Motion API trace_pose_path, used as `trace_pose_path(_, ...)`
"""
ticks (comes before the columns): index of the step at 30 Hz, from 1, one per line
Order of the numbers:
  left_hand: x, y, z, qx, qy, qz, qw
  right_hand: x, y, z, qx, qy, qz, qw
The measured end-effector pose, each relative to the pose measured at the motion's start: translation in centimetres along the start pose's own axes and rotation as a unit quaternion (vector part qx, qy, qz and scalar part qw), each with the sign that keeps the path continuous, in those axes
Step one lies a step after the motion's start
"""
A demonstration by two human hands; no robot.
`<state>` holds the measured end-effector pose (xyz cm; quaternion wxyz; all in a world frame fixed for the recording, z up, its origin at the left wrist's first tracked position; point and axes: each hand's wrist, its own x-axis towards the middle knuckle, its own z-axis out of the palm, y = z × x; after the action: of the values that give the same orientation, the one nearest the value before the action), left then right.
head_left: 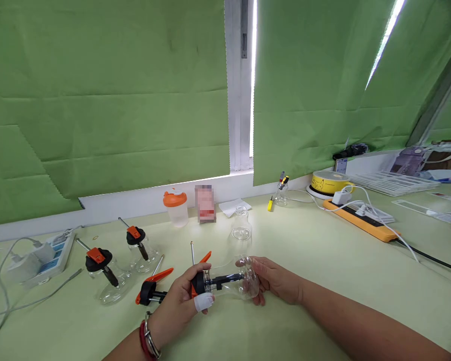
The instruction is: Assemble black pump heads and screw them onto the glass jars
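A clear bottle (229,283) lies on its side between my hands, its wide base to the right. My left hand (186,296), with white tape on the thumb, is closed round the black cap (199,284) at the neck; the cap's orange lever and metal spout show beyond my fingers. My right hand (276,281) holds the base. A loose black pump top (149,292) with an orange lever lies left of my left hand. Two capped clear bottles (116,288) (146,258) stand further left. An open clear bottle (241,225) stands behind my hands.
An orange-lidded cup (176,208) and a blurred pink box (205,204) stand by the wall. On the left is a white power strip (54,258) with cables. An orange power strip (364,220) and a yellow round tin (329,182) are at the right. A small jar (281,194) holds tools.
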<state>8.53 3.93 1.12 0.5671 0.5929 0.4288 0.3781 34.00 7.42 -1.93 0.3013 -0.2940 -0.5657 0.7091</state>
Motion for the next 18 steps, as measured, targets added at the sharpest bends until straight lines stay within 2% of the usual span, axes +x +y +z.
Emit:
trace_pose_path(2, 0.1, 0.0, -0.1, -0.001, 0.0, 0.0, 1.0, 0.0, -0.1, 0.0, -0.004, 0.007, -0.008, 1.0)
trace_pose_path(6, 0.3, 0.0, -0.4, 0.002, 0.011, 0.002, 1.0, -0.3, -0.7, 0.0, 0.016, 0.008, -0.081, 0.997)
trace_pose_path(8, 0.3, 0.1, -0.3, 0.002, 0.016, 0.002, 1.0, -0.4, -1.0, 0.1, 0.017, 0.003, -0.097, 0.995)
trace_pose_path(18, 0.0, 0.0, 0.1, -0.009, 0.001, -0.004, 1.0, 0.1, 0.1, 0.0, 0.013, 0.011, -0.044, 0.999)
